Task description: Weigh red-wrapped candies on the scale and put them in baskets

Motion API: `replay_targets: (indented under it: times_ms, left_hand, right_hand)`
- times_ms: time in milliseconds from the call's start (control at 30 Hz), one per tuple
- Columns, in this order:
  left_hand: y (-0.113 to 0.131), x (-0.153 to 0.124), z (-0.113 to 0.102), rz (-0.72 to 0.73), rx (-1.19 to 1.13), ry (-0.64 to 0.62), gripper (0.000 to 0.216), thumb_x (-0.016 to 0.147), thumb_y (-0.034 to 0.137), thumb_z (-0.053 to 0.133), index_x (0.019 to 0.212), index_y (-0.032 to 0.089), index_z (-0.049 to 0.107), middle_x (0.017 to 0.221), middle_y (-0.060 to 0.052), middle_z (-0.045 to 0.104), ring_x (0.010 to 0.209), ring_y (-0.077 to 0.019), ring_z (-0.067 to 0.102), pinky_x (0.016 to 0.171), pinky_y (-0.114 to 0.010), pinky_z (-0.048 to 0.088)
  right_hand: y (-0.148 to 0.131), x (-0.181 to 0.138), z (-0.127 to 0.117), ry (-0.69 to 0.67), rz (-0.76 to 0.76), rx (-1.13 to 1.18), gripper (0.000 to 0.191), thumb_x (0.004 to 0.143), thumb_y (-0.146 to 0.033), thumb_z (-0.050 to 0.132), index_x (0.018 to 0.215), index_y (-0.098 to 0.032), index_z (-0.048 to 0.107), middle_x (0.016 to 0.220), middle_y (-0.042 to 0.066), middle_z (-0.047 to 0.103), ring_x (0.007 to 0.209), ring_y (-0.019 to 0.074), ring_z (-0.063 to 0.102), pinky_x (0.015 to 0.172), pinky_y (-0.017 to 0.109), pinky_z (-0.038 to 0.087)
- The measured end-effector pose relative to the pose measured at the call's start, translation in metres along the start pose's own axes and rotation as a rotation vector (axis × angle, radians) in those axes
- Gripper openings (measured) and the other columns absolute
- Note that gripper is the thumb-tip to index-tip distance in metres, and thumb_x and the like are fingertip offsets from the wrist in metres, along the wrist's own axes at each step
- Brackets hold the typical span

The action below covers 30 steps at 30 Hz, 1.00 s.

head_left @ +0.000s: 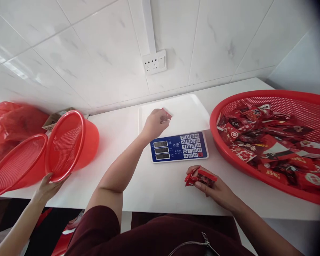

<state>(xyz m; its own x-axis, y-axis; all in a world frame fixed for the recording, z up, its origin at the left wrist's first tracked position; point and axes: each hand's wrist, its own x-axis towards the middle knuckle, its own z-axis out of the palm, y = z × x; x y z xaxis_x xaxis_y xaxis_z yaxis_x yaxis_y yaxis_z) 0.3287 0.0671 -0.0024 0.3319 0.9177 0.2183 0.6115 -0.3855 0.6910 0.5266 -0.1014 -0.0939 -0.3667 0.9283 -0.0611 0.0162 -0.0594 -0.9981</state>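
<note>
My left hand reaches over the white platform of an electronic scale, fingers pinched on a small red packet just above the platform. My right hand rests on the white counter in front of the scale's blue keypad panel. It is closed on a few red snack packets. A large red mesh tray at the right holds many red packets.
At the left, another person's hand touches the rim of a tilted red mesh basket, with a second red basket beside it. A red plastic bag and a cardboard box lie behind. A wall socket sits above the scale.
</note>
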Motion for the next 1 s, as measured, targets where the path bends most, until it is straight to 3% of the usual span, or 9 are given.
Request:
replay_targets:
  times_ms: [133,233,367,433,500,667,767,900,1000]
  left_hand:
    - [0.000,-0.047,-0.006,-0.202,-0.575,-0.021,0.020,0.074,0.024,0.060,0.084,0.022,0.043,0.081,0.003,0.056,0.065,-0.0094,0.056,0.063,-0.029,0.054]
    - [-0.003,-0.089,-0.007,-0.264,-0.718,0.018,0.028,0.072,0.026,0.064,0.093,0.023,0.047,0.090,0.001,0.058,0.072,-0.0113,0.059,0.061,-0.028,0.056]
    - [-0.019,-0.127,-0.041,-0.281,-0.284,0.432,0.038,0.076,0.032,0.062,0.111,0.025,0.049,0.093,-0.003,0.060,0.069,-0.0138,0.061,0.054,-0.026,0.053]
    - [-0.037,-0.135,-0.077,-0.231,0.129,0.764,0.036,0.078,0.029,0.060,0.113,0.025,0.051,0.111,-0.006,0.056,0.084,-0.0183,0.061,0.068,-0.033,0.055]
    - [-0.059,-0.137,-0.116,-0.266,0.424,0.876,0.035,0.082,0.025,0.054,0.117,0.028,0.052,0.128,-0.005,0.047,0.111,-0.0264,0.052,0.088,-0.043,0.049]
    - [-0.104,-0.136,-0.162,-0.589,0.628,0.452,0.036,0.082,0.025,0.053,0.116,0.014,0.056,0.136,-0.018,0.042,0.120,-0.0375,0.044,0.094,-0.054,0.042]
    - [-0.097,-0.137,-0.139,-0.491,0.598,0.436,0.037,0.083,0.035,0.053,0.115,0.016,0.057,0.133,-0.016,0.047,0.121,-0.0349,0.045,0.095,-0.052,0.041]
    - [-0.049,-0.142,-0.060,-0.131,0.284,0.534,0.025,0.084,0.031,0.054,0.107,0.022,0.060,0.112,-0.009,0.061,0.113,-0.0249,0.052,0.098,-0.044,0.041]
    - [-0.008,-0.145,0.011,-0.018,-0.294,-0.088,0.045,0.078,0.030,0.064,0.121,0.027,0.052,0.125,-0.010,0.054,0.112,-0.0238,0.054,0.092,-0.039,0.048]
  right_hand:
    - [-0.010,-0.008,-0.014,0.118,-0.008,-0.107,0.022,0.082,-0.044,0.055,0.083,-0.022,0.056,0.093,0.007,0.059,0.077,0.0181,0.058,0.052,0.025,0.047]
    - [-0.007,-0.009,-0.021,0.174,0.019,-0.123,0.023,0.082,-0.045,0.056,0.085,-0.022,0.055,0.090,0.006,0.061,0.070,0.0164,0.057,0.051,0.025,0.047]
    - [-0.004,-0.005,-0.020,0.165,0.042,-0.114,0.021,0.082,-0.043,0.056,0.086,-0.022,0.055,0.090,0.006,0.062,0.066,0.0155,0.057,0.046,0.024,0.045]
    - [-0.005,-0.002,-0.017,0.154,0.025,-0.089,0.021,0.081,-0.042,0.058,0.085,-0.022,0.055,0.091,0.007,0.062,0.065,0.0153,0.057,0.045,0.024,0.045]
    - [-0.007,0.001,-0.013,0.145,0.019,-0.060,0.021,0.080,-0.043,0.059,0.084,-0.022,0.055,0.091,0.007,0.062,0.065,0.0155,0.057,0.045,0.025,0.045]
    - [-0.006,0.007,-0.007,0.133,0.030,-0.018,0.023,0.078,-0.044,0.060,0.083,-0.022,0.055,0.094,0.008,0.062,0.063,0.0142,0.056,0.044,0.024,0.044]
    - [-0.005,0.006,-0.009,0.149,0.041,-0.045,0.022,0.080,-0.043,0.059,0.085,-0.021,0.055,0.098,0.008,0.062,0.060,0.0116,0.053,0.044,0.023,0.044]
    - [-0.009,0.006,-0.008,0.178,0.051,-0.052,0.023,0.080,-0.043,0.059,0.086,-0.021,0.056,0.097,0.007,0.062,0.056,0.0100,0.050,0.042,0.022,0.043]
    - [-0.015,0.011,0.003,0.136,0.060,-0.019,0.024,0.082,-0.045,0.056,0.087,-0.021,0.057,0.089,0.005,0.064,0.054,0.0096,0.050,0.044,0.022,0.045]
